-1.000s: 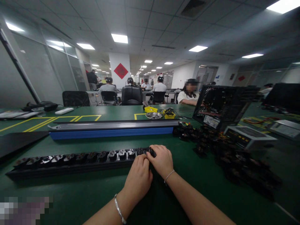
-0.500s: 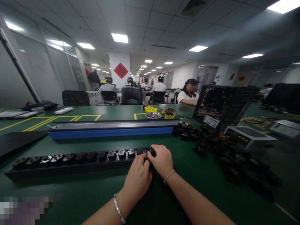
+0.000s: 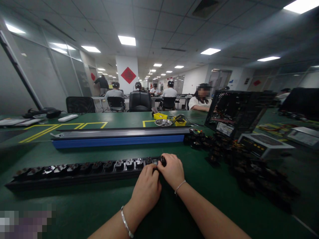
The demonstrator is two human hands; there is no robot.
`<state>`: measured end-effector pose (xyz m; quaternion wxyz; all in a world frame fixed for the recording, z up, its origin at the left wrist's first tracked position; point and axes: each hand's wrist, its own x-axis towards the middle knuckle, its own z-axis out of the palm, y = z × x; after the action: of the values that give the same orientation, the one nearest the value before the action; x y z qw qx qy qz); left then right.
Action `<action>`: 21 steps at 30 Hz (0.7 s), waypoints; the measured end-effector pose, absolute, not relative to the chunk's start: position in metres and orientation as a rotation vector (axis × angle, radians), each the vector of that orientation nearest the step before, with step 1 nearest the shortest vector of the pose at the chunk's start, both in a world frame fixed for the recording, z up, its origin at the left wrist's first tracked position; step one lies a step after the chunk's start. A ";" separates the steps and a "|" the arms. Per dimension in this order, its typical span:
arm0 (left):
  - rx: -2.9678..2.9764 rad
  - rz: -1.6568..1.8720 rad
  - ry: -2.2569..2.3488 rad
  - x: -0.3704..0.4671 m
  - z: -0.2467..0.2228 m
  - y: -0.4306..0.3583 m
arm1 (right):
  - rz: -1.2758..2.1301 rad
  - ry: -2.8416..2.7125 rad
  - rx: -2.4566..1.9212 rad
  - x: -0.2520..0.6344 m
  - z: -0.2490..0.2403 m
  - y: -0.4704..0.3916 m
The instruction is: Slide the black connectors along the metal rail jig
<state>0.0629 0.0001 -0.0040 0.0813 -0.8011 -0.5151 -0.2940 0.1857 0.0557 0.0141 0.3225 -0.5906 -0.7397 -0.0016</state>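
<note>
A long black strip (image 3: 82, 179) lies across the table in front of me, topped by a row of black plug-like pieces (image 3: 108, 166), some with shiny metal parts. My right hand (image 3: 173, 169) is closed at the strip's right end, fingers around a small black plug-like piece (image 3: 163, 161). Just left of it, my left hand (image 3: 147, 186) has its fingers curled over the strip's front edge, near the right end. Its fingertips are partly hidden, and the two hands almost touch.
Behind the strip lies a long blue-and-silver bar (image 3: 119, 141). Dark plug-like parts (image 3: 256, 176) are heaped at right, beside a metal power supply box (image 3: 265, 146) and an open computer case (image 3: 231, 113). A metal dish (image 3: 163, 122) and yellow bins (image 3: 160, 116) stand farther back.
The black sheet at the left edge has mostly gone from view. A standing person far back has shifted posture. My hands stay nearly in place, the right fingers moving slightly at the piece.
</note>
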 end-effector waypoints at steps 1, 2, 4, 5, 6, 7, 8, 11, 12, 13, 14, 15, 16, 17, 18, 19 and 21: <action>-2.394 -0.884 -1.538 0.063 -0.005 0.000 | -0.003 -1.939 -1.551 0.186 0.014 0.056; -2.392 -0.893 -1.536 0.063 -0.005 0.000 | -0.003 -1.935 -1.553 0.186 0.014 0.056; -2.391 -0.910 -1.529 0.062 -0.006 0.000 | -0.005 -1.930 -1.557 0.186 0.014 0.056; -2.389 -0.915 -1.526 0.062 -0.006 0.000 | -0.005 -1.929 -1.558 0.186 0.014 0.056; -2.387 -0.915 -1.523 0.062 -0.006 0.000 | -0.004 -1.927 -1.559 0.186 0.014 0.056; -2.383 -0.912 -1.520 0.062 -0.006 0.000 | -0.002 -1.923 -1.559 0.186 0.014 0.056; -2.380 -0.905 -1.516 0.062 -0.006 0.000 | 0.003 -1.921 -1.556 0.186 0.014 0.057; -2.374 -0.877 -1.518 0.063 -0.005 -0.001 | 0.015 -1.915 -1.538 0.186 0.013 0.058; -2.373 -0.867 -1.520 0.063 -0.004 -0.001 | 0.017 -1.916 -1.530 0.186 0.013 0.058; -2.371 -0.859 -1.522 0.063 -0.004 -0.001 | 0.018 -1.914 -1.522 0.186 0.013 0.058; -2.371 -0.852 -1.522 0.063 -0.004 -0.001 | 0.021 -1.912 -1.515 0.186 0.013 0.058; -2.372 -0.848 -1.518 0.063 -0.004 -0.001 | 0.024 -1.908 -1.511 0.187 0.013 0.059; -2.375 -0.846 -1.515 0.063 -0.005 -0.001 | 0.030 -1.906 -1.508 0.187 0.012 0.059; -2.380 -0.844 -1.513 0.063 -0.005 -0.001 | 0.037 -1.904 -1.507 0.187 0.012 0.059; -2.384 -0.840 -1.512 0.063 -0.005 -0.001 | 0.043 -1.903 -1.507 0.188 0.013 0.059; -2.386 -0.834 -1.512 0.063 -0.005 -0.001 | 0.044 -1.900 -1.508 0.188 0.013 0.059; -2.387 -0.818 -1.514 0.063 -0.005 0.000 | 0.040 -1.894 -1.511 0.187 0.013 0.058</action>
<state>0.0626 -0.0003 -0.0047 0.0994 -0.8071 -0.5120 -0.2768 0.1873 0.0579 0.0126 0.3512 -0.5838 -0.7318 0.0156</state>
